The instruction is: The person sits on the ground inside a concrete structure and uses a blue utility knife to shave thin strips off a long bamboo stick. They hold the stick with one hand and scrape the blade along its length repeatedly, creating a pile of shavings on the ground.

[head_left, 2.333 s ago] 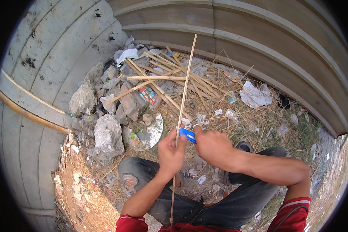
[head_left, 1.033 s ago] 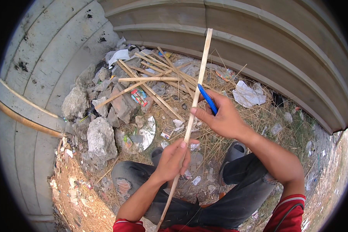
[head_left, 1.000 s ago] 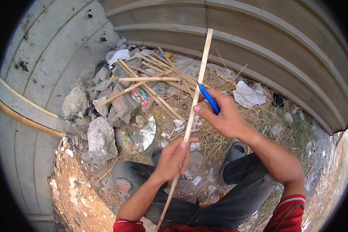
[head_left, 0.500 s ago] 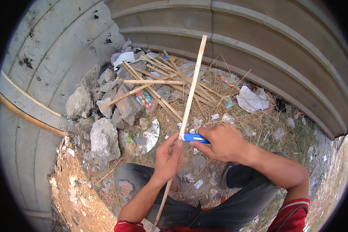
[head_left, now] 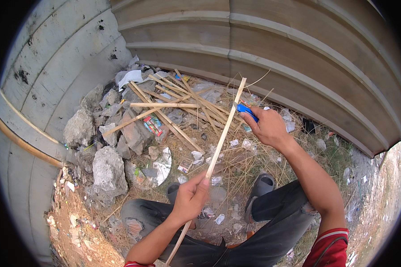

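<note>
My left hand (head_left: 190, 199) is closed round a long, pale bamboo strip (head_left: 222, 141) at about its middle. The strip slants up and away from me, and its lower end runs down past my left forearm. In my right hand (head_left: 268, 126) is a blue utility knife (head_left: 247, 112). Its front end lies against the strip's right side, not far below the far tip; the blade itself is too small to make out. A thin curled sliver (head_left: 259, 79) sticks out by the tip; I cannot tell whether it is joined to the strip.
Beyond my hands several more bamboo strips (head_left: 165, 105) lie crisscrossed on dry grass and litter. Rough stones (head_left: 108, 169) are heaped at the left. A ribbed metal wall (head_left: 294, 53) closes off the far side, and a pale panel wall (head_left: 53, 80) the left. My bent legs are below.
My right hand has moved up and away along the strip with the knife, from beside my left hand to near the far tip. The strip has come lower and tilted more to the right.
</note>
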`<state>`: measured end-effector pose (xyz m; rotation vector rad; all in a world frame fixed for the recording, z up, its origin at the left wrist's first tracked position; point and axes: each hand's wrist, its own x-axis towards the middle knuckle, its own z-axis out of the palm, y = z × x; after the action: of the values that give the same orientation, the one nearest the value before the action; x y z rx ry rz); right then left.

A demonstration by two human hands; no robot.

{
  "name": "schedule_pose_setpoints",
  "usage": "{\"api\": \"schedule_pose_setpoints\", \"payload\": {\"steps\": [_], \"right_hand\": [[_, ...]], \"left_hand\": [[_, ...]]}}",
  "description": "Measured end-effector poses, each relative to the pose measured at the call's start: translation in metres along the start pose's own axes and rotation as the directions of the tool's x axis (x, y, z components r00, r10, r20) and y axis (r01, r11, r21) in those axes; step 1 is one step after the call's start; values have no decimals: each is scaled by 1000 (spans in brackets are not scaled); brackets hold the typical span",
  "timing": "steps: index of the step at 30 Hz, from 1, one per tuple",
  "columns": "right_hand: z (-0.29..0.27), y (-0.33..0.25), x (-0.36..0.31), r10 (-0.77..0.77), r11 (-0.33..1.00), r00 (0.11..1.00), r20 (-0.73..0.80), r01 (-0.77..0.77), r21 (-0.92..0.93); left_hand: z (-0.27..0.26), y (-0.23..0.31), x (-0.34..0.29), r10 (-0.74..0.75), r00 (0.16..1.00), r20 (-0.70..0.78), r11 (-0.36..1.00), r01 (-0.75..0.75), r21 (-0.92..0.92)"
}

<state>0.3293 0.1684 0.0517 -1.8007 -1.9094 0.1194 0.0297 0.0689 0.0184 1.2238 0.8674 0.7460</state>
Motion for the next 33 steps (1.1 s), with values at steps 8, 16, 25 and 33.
{"api": "schedule_pose_setpoints", "payload": {"steps": [8,16,25,33], "right_hand": [[1,140,24,536,813,825,-180,-448,372],[-14,26,4,290,485,947,138,-270,831],[-6,-7,-9,172,836,984,47,-171,521],[-3,1,-4,161,833,982,-95,-84,546]], "left_hand": [[1,-10,-28,-137,986,99,987,127,100],[-7,-10,-23,-27,999,36,992,22,127],[-3,-7,-18,-14,1000,-4,985,14,174],[-1,-11,-15,42,999,-14,983,-38,180]]}}
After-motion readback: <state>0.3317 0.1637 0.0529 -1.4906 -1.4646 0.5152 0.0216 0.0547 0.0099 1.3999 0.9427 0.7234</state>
